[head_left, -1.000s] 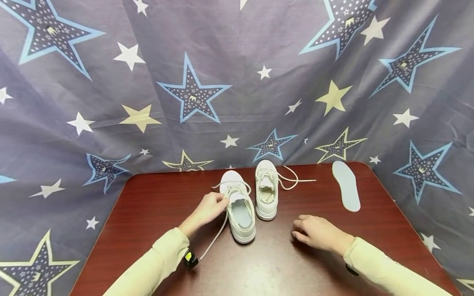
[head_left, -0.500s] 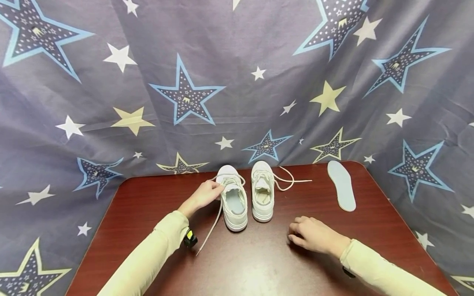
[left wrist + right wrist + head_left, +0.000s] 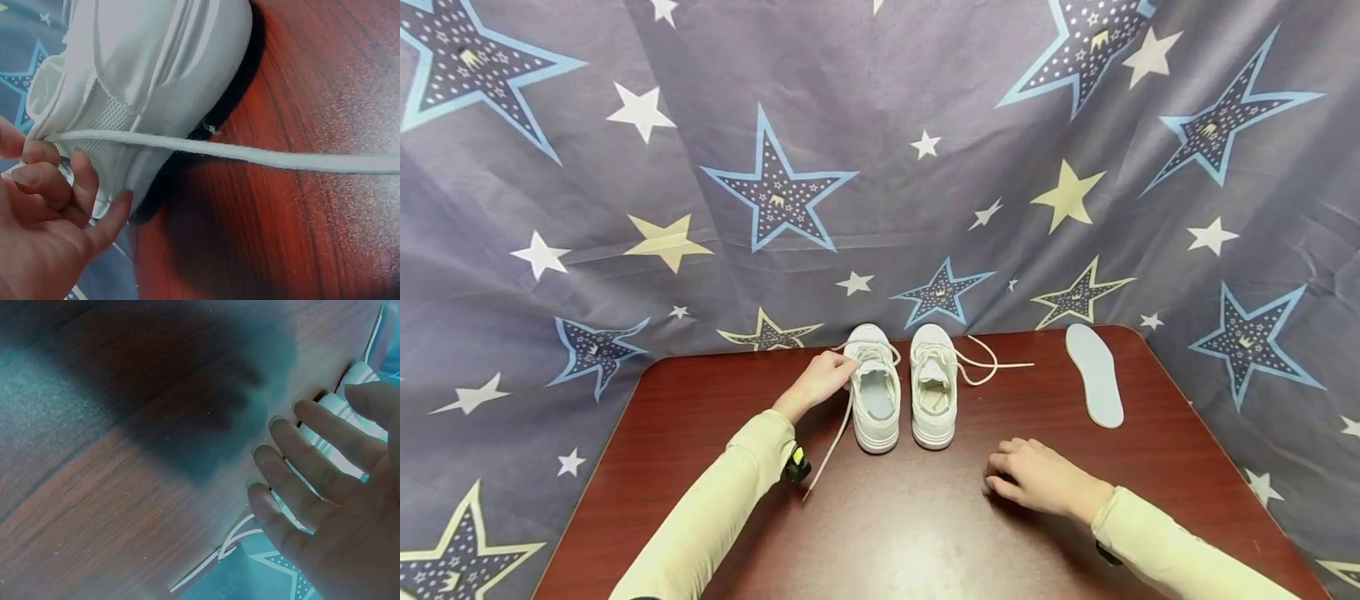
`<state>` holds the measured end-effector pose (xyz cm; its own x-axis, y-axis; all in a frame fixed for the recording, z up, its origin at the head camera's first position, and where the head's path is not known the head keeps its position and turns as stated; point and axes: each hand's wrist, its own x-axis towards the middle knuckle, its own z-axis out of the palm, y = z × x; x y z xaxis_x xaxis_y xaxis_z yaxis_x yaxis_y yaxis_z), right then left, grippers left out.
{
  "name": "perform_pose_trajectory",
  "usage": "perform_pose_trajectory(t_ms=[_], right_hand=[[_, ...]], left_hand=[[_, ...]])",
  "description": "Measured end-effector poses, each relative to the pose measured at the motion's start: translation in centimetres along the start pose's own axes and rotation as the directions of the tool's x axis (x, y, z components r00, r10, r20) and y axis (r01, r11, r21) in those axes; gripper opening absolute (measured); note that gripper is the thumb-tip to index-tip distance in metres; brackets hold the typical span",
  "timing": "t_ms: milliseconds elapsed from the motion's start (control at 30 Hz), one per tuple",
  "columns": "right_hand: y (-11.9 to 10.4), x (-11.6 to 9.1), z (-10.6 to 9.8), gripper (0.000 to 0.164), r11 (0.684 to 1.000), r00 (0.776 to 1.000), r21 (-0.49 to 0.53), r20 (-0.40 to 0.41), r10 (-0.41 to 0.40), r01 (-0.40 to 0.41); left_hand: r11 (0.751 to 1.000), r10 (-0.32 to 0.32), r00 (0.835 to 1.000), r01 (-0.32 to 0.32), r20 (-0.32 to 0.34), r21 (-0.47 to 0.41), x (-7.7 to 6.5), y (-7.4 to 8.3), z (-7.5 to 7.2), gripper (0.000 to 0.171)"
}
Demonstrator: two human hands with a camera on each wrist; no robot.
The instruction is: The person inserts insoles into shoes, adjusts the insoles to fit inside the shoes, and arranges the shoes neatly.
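My left hand (image 3: 820, 382) pinches the side edge of a white sneaker (image 3: 877, 433) near its lace holes. This sneaker has a grey-blue insole (image 3: 877, 393) inside and stands on the table, toe toward the curtain. From beside my fingers, its loose white shoelace (image 3: 237, 152) runs along the side and down to the tabletop. A second white sneaker (image 3: 934, 429) stands parallel just to the right, its lace (image 3: 992, 365) trailing rightward. My right hand (image 3: 1045, 477) lies apart from the shoes, low over the table, with loosely bent fingers and nothing in them.
A separate pale insole (image 3: 1094, 375) lies at the table's back right. The dark red-brown wooden table (image 3: 715, 467) ends at a grey star-patterned curtain (image 3: 820, 275), close behind the sneakers' toes.
My left hand has pushed the left sneaker back toward the curtain and turned it straighter, level with the other one. My right hand stays about where it was.
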<state>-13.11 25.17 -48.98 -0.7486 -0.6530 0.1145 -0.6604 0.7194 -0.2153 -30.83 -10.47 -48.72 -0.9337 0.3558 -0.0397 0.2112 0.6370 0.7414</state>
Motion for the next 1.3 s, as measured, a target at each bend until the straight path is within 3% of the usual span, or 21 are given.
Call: perform_pose_trajectory(t_ms=[233,533,833,967,1167,1300], right_hand=[[0.1,0.0,0.2,0.010,1.000,1.000,-0.003,-0.009,-0.005,0.005],[-0.2,0.2,0.1,0.010,1.000,1.000,0.006,-0.017,-0.012,0.012],[-0.8,0.8,0.5,0.008,0.999,0.996,-0.027,-0.088,-0.022,0.020],[-1.3,1.2,0.4,0.009,0.999,0.991,-0.032,-0.126,-0.041,0.037],[-2.2,1.5,0.0,0.008,1.000,0.990,-0.021,-0.144,-0.015,0.012],[-2.9,1.5,-0.1,0.008,0.999,0.988,-0.033,-0.152,0.010,-0.016]], left_hand=[[0.999,-0.031,0.999,0.031,-0.015,-0.013,-0.2,-0.9,0.3,0.032],[0.997,0.006,0.998,-0.010,-0.057,-0.075,-0.9,-1.6,0.6,0.031],[0.985,0.016,0.988,-0.043,-0.157,-0.167,-2.9,-0.5,0.3,0.018],[0.992,0.036,0.974,-0.062,-0.223,-0.113,-4.4,0.5,0.6,0.016],[0.994,0.104,0.935,-0.103,-0.340,0.021,-7.7,2.3,2.0,0.016],[0.984,0.161,0.917,-0.122,-0.364,0.127,-10.1,3.6,3.0,0.022]])
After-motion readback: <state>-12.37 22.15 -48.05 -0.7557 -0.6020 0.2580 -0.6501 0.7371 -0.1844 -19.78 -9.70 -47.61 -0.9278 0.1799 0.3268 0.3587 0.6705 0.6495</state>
